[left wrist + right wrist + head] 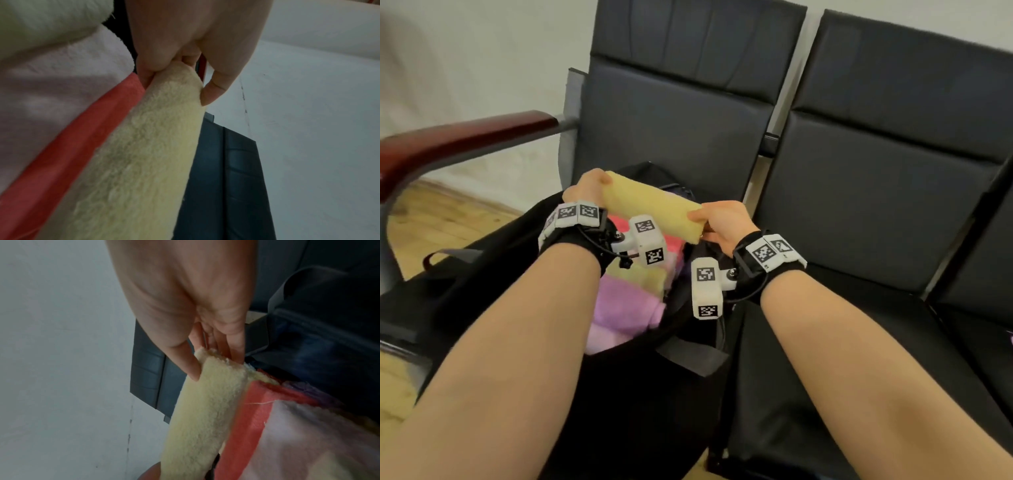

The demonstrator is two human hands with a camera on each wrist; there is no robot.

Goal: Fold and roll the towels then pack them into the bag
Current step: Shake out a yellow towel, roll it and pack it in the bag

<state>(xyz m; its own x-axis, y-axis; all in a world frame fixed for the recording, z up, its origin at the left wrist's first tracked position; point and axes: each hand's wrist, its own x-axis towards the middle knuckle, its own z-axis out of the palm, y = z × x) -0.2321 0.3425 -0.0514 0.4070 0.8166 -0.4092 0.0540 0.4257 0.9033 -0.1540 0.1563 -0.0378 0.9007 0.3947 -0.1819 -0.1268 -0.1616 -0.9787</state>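
A rolled yellow towel (650,205) (144,154) (203,410) hangs level just above the open mouth of a black bag (493,270) that stands on the left seat. My left hand (585,186) (185,65) pinches the roll's left end between thumb and fingers. At the other end, my right hand (719,219) (203,353) grips the roll. Inside the bag lie rolled towels: a pink one (671,243) (72,154) (257,410), a purple one (623,301) and another yellow one (640,274).
The bag sits on a row of black padded seats (859,222) with tall backrests. A dark red armrest (458,140) stands at the left, over a wooden floor (431,222). A grey bag strap (688,356) hangs at the bag's near rim.
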